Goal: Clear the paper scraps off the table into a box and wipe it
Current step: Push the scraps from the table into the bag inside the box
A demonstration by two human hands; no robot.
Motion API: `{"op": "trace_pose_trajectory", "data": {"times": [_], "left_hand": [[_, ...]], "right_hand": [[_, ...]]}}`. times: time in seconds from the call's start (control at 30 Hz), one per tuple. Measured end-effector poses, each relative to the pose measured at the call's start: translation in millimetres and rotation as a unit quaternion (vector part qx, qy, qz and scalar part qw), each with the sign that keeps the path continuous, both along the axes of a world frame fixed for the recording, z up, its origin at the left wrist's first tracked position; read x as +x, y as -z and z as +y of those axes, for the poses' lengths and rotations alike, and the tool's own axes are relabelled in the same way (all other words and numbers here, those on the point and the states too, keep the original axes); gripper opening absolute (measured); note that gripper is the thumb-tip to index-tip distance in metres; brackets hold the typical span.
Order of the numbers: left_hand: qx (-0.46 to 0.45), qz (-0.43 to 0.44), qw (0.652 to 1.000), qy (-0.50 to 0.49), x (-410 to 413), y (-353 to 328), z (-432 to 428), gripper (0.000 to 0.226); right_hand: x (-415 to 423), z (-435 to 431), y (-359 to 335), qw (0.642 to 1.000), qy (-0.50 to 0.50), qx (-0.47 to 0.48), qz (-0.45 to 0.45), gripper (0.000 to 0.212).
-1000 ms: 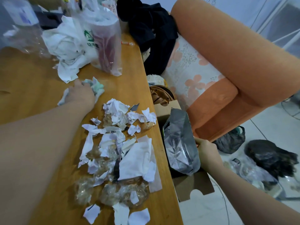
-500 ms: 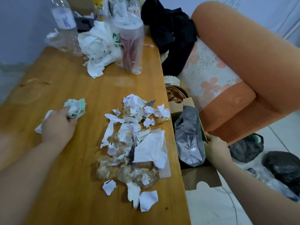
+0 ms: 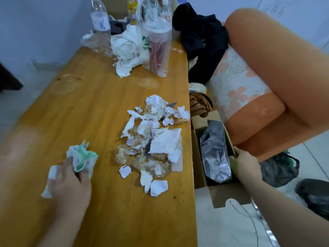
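The orange sofa (image 3: pixel 277 72) fills my right side, its arm close against the wooden table (image 3: pixel 99 107) that takes up the middle and left. Black clothing (image 3: pixel 199 38) is draped over the sofa's far end, right at the table's back corner. Between table edge and sofa I see the cardboard box (image 3: pixel 204 120), open, with a crumpled silver foil bag (image 3: pixel 215 152) standing inside and taking up much of its opening. Dark plastic bags (image 3: pixel 279 168) lie on the floor tiles to the right of it.

At the far end of the table there is a cluster: clear plastic bottles (image 3: pixel 99 24), a heap of white tissue (image 3: pixel 126 49) and a clear bag with a paper roll (image 3: pixel 156 49) in it, all well apart from the work area.

The paper scraps (image 3: pixel 154 139) lie in a loose pile near the table's right edge, just beside the box, mixed with crinkled clear wrappers (image 3: pixel 151 164); a few torn bits sit apart at the near end.

My left hand (image 3: pixel 69 186) presses down on the table left of the pile, fingers closed over a white and green wiping cloth (image 3: pixel 81 155). My right hand (image 3: pixel 245 166) clamps the box's right wall.

Compared with a second ago, the left hand and cloth have come from the far side of the pile to the near left, and the pile looks unchanged. The right hand has kept its place on the box.
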State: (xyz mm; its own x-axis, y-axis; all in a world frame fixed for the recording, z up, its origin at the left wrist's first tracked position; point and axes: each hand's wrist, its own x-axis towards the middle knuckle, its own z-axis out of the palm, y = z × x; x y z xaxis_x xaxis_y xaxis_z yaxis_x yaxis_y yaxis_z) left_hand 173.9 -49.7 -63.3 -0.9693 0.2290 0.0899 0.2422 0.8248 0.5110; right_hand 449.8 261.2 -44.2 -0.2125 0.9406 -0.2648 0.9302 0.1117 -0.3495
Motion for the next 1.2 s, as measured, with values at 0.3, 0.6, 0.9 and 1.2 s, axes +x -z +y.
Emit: {"op": "trace_pose_trajectory", "data": {"times": [0.3,0.6,0.9,1.2], "left_hand": [[-0.059,0.029,0.998,-0.025,-31.8,15.3,2.3,0.049],[0.181,0.001,0.981,0.073,-11.3,-4.3,32.4,0.043],[0.268,-0.112,0.957,0.000,112.5,-7.8,60.3,0.091],[-0.092,-0.033,0.980,0.174,175.5,5.7,79.3,0.103]], "right_hand": [[11.0,-5.7,5.3,0.998,0.019,-0.026,0.052,0.036],[8.0,-2.6,4.6,0.998,0.014,-0.021,0.062,0.035],[11.7,-5.8,5.0,0.999,0.025,-0.014,0.043,0.032],[11.3,-11.0,7.7,1.000,0.023,0.005,0.018,0.036]]}}
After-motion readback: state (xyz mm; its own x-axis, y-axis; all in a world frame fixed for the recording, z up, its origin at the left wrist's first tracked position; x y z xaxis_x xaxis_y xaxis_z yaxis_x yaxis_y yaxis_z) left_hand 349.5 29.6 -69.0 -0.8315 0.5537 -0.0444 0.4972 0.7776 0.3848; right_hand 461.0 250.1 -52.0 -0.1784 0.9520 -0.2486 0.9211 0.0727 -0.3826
